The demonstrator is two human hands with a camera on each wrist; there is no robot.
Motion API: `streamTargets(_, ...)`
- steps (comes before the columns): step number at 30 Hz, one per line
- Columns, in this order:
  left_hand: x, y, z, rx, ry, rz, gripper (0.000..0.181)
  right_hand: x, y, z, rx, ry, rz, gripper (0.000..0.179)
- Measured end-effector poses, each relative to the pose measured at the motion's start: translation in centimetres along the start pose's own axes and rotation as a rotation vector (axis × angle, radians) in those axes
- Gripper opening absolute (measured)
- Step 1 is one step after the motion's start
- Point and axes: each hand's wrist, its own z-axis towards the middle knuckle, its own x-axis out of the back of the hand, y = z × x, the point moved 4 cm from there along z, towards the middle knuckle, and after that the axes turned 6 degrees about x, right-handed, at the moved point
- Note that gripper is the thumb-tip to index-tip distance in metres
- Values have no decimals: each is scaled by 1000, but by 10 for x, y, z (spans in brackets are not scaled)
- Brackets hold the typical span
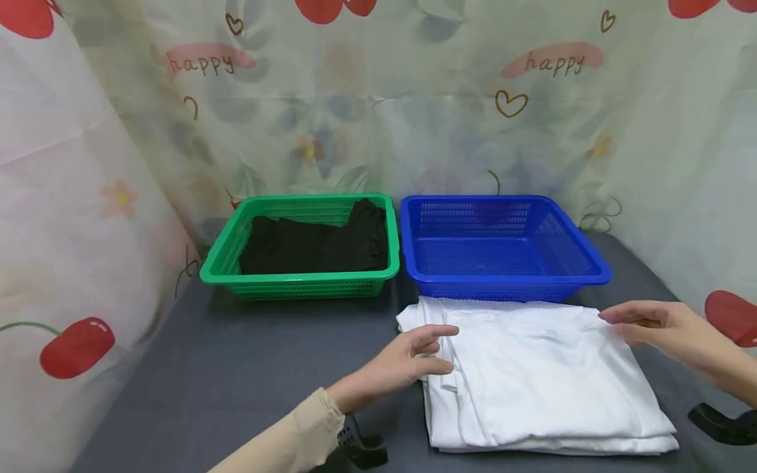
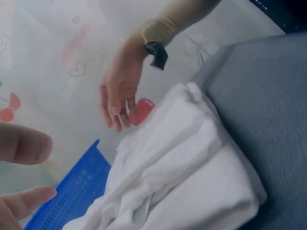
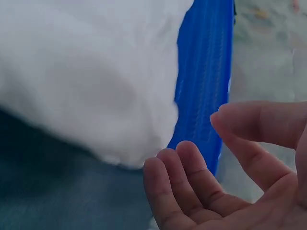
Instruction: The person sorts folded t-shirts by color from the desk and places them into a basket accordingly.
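A stack of folded white cloth (image 1: 544, 381), perhaps garments, lies on the grey table in front of the blue basket. At its left edge, my left hand (image 1: 405, 358) hovers with thumb and fingers spread apart, holding nothing. My right hand (image 1: 662, 325) is by the far right corner, fingers loosely bent. In the right wrist view, a gap shows between the right fingertips (image 3: 191, 155) and the white cloth (image 3: 96, 76). The left wrist view catches the right hand (image 2: 120, 91) beyond the cloth (image 2: 177, 158), with two left fingers (image 2: 29, 146) at the image edge.
Behind the cloth stands a blue basket (image 1: 508, 289) with nothing inside. To its left, a green basket (image 1: 301, 284) holds folded black cloth (image 1: 313, 246). Printed curtains (image 1: 367, 118) enclose the grey table (image 1: 248, 368) at the back and sides.
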Motion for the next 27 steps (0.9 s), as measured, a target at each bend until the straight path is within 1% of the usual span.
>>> streamTargets(2, -4, -1, 2, 14, -5, -28, 49, 3, 14, -5, -27, -1, -37, 52)
streamTargets(4, -7, -2, 5, 20, -9, -53, 49, 5, 26, -9, -64, -29, -43, 55)
streamTargets(5, -9, -3, 7, 26, -9, -60, 48, 6, 30, -11, -73, -58, -30, 56)
streamTargets(6, -10, -4, 10, 32, -10, -61, 47, 6, 33, -11, -64, -92, -6, 55)
streamTargets(10, -13, -7, 18, 52, -19, -47, 42, 4, 42, -12, -68, -211, 137, 51)
streamTargets(12, -16, -10, 22, 64, -20, -29, 40, 2, 45, -13, -66, -232, 173, 49)
streamTargets(16, -22, -12, 28, 57, -7, -18, 41, -3, 55, -14, -124, -227, 204, 53)
streamTargets(18, -26, -13, 30, 41, 0, -18, 43, -7, 62, -14, -170, -244, 274, 54)
streamTargets(19, -28, -13, 31, 34, 5, -22, 43, -9, 65, -15, -193, -260, 328, 53)
streamTargets(22, -31, -15, 32, 13, 15, -48, 45, -14, 71, -14, -230, -325, 486, 48)
streamTargets(24, -31, -17, 32, 0, 27, -65, 47, -17, 72, -12, -226, -373, 542, 45)
streamTargets(27, -29, -17, 32, 3, 48, -100, 48, -21, 72, -8, -192, -429, 628, 42)
